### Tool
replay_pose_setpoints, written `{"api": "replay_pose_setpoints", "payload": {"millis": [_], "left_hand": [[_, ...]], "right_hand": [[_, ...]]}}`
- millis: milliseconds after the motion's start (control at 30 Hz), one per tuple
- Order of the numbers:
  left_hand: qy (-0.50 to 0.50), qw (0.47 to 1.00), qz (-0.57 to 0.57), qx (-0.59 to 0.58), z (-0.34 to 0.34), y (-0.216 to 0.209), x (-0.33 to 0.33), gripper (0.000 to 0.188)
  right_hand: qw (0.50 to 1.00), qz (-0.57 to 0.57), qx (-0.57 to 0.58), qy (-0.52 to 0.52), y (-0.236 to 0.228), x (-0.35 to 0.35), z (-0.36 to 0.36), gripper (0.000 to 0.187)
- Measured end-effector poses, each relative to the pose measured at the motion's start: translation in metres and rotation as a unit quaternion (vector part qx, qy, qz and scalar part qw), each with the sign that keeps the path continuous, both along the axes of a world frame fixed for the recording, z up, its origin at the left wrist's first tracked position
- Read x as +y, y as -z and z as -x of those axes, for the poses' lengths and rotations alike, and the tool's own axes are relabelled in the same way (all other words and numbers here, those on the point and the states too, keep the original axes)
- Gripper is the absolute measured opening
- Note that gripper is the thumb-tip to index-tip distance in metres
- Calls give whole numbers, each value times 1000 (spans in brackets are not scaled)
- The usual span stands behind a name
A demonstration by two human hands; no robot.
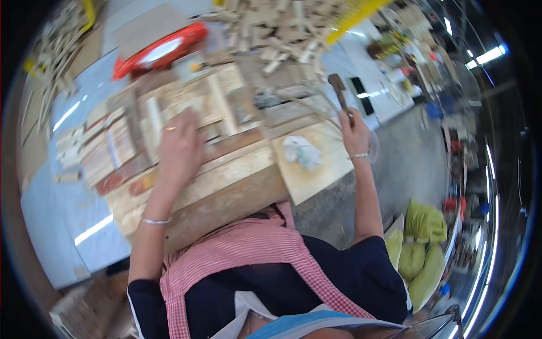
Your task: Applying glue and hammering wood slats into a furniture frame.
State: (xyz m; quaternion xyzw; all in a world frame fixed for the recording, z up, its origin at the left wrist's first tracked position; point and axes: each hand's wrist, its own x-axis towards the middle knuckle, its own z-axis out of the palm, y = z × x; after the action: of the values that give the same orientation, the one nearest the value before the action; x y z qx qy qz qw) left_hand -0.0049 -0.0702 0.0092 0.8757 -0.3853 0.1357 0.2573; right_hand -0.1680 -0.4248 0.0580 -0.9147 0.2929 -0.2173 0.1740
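Observation:
My right hand [355, 134] grips a hammer [342, 100] by its handle, with the dark head raised above the right side of the bench. My left hand [182, 144] is over a wooden jig [240, 158] of boards and strips, fingers curled down and blurred. What they hold, if anything, is hidden. Just right of those fingers, a pale wooden strip [222, 104] stands between other pieces in the jig. A crumpled white plastic bag or cloth [302, 152] lies on a light board [313, 172] between my two hands.
A heap of small wood pieces [271, 28] lies at the back. Beside it are a red package [161, 51] and a yellow bar [355, 21]. Stacked blocks [110, 150] sit left. A dark phone [362, 96] lies right of the hammer. Green sacks [423, 248] stand on the floor.

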Motion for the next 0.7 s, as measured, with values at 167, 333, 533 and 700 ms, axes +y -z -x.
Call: {"api": "replay_pose_setpoints", "payload": {"millis": [167,333,533,700], "left_hand": [[47,997,-34,45,-31,1,-12,15],[34,989,47,133,-25,-24,7,11],[-71,982,127,119,26,-85,94,27],[-282,953,62,88,121,-104,234,26]], "right_hand": [[992,35,37,118,22,-63,19,39],[975,10,170,141,53,-89,15,42],[939,-344,-17,5,143,-186,55,36],[932,199,238,-188,125,-232,48,37]]}}
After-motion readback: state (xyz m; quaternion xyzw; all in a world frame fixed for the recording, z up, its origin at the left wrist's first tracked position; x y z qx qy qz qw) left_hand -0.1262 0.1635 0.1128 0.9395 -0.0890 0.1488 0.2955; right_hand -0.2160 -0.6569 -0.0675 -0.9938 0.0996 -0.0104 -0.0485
